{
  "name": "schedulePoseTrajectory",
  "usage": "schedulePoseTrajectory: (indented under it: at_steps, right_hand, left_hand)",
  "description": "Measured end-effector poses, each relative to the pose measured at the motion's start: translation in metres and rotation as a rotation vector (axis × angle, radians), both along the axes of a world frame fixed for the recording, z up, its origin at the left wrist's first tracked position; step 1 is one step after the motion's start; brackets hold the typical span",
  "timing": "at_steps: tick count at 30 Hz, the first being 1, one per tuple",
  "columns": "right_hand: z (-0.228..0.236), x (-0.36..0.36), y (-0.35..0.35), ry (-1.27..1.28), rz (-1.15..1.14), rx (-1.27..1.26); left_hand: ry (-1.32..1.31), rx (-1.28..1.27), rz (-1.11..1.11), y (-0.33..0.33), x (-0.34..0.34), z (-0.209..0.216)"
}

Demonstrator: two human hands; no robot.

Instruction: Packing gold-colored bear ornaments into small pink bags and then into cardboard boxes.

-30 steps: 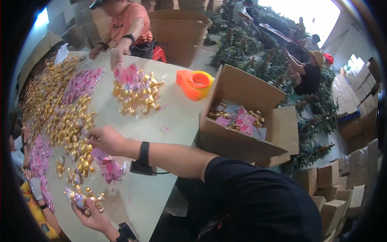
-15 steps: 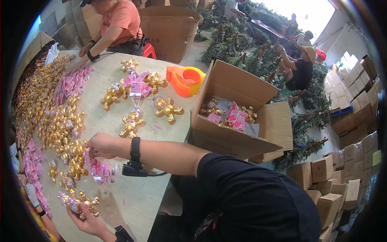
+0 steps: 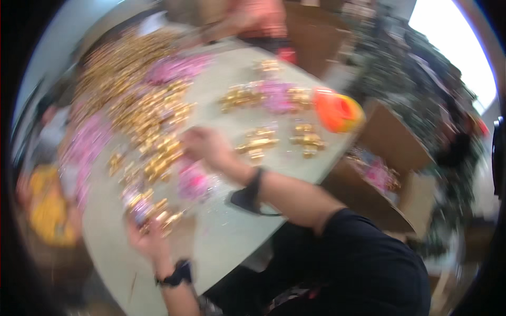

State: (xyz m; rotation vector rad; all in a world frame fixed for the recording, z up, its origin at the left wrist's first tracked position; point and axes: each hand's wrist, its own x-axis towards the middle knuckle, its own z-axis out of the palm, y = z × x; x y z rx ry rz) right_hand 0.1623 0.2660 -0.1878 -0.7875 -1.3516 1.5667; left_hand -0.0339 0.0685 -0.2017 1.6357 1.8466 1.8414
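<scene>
the left hand [image 3: 147, 239] has its fingers curled around a bunch of gold figures [image 3: 166, 217] over the near left part of the pale table [image 3: 232, 229]; some fingertips are lost behind the bunch, and motion blur swallows its finer shapes. the right hand [image 3: 212, 150] has its fingers bent and drawn together beside the gold heap [image 3: 150, 113]; i cannot tell whether they pinch anything, since the tips dissolve in the smear. just below that hand lies a pink bundle [image 3: 194, 181], its outline too soft to read. dark straps ring both wrists.

farther out, loose gold pieces [image 3: 257, 141] sit on the right part of the table, near a pink patch [image 3: 276, 96], probably cards. an orange and yellow tape dispenser [image 3: 336, 110] stands at the table's edge. beyond it, an open cardboard box [image 3: 398, 126] holds pink and gold things, blurred together. at the top, a person in a salmon top [image 3: 266, 18] is cut off by the frame; at the left, a yellow garment [image 3: 50, 210] shows, its wearer hard to make out.
</scene>
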Motion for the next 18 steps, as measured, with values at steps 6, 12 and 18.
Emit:
schedulePoseTrajectory:
  at_steps: [6, 12, 18]
  right_hand:
    - [0.002, 0.034, -0.014, -0.155, -0.020, 0.155]
    - [0.005, 0.003, -0.026, -0.049, 0.222, 0.055]
    - [0.002, 0.010, -0.022, 0.219, 0.362, -0.056]
  left_hand:
    - [-0.179, 0.029, -0.170, 0.019, 0.038, 0.016]
    - [-0.163, -0.015, -0.142, 0.004, 0.026, 0.025]
    - [-0.070, -0.042, -0.156, 0.007, 0.032, 0.030]
